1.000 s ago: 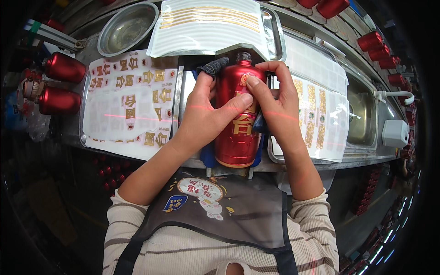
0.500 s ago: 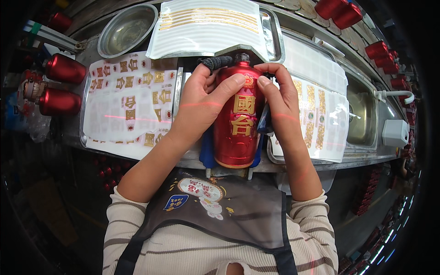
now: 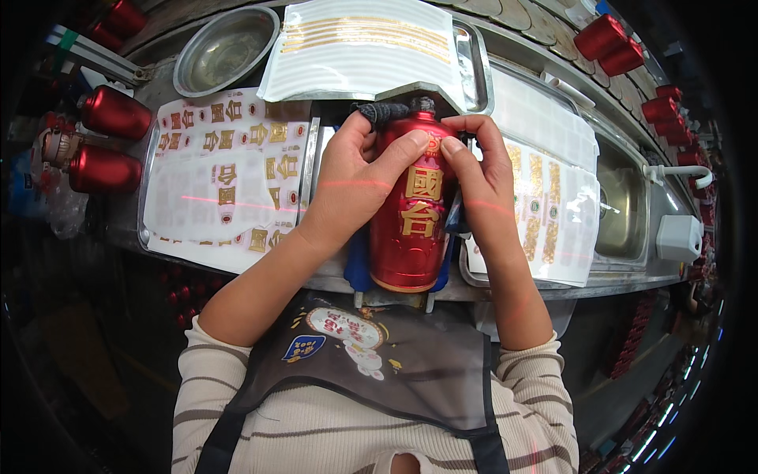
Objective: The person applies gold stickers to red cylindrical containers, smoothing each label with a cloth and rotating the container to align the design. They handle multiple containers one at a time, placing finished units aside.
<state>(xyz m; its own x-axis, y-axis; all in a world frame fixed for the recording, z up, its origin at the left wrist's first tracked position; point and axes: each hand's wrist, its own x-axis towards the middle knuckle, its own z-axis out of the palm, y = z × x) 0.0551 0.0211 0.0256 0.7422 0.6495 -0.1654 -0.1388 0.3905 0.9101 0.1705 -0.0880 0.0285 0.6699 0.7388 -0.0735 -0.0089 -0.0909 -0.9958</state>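
Note:
A glossy red bottle [image 3: 404, 265] with raised gold characters lies in front of me, its neck pointing away, on a rest with blue padding [image 3: 358, 265]. My left hand [image 3: 355, 178] is closed around its left shoulder, the thumb pressing beside a small gold emblem [image 3: 433, 145] below the neck. Black wrapping [image 3: 382, 110] covers the tip of its index finger. From the other side my right hand [image 3: 485, 170] grips the shoulder, its thumb on the emblem's right edge and its index finger bent near the neck.
Gold sticker sheets lie in a left tray [image 3: 145, 213] and on the right [image 3: 580, 229]. A striped sheet [image 3: 363, 67] and a metal bowl [image 3: 189, 67] are beyond. Red bottles [image 3: 106, 170] stand at far left. At right are a sink [image 3: 624, 229], a tap and a white container [image 3: 679, 237].
The view has shifted slightly. Both hands stay on the bottle's shoulder, with the thumbs still at the emblem.

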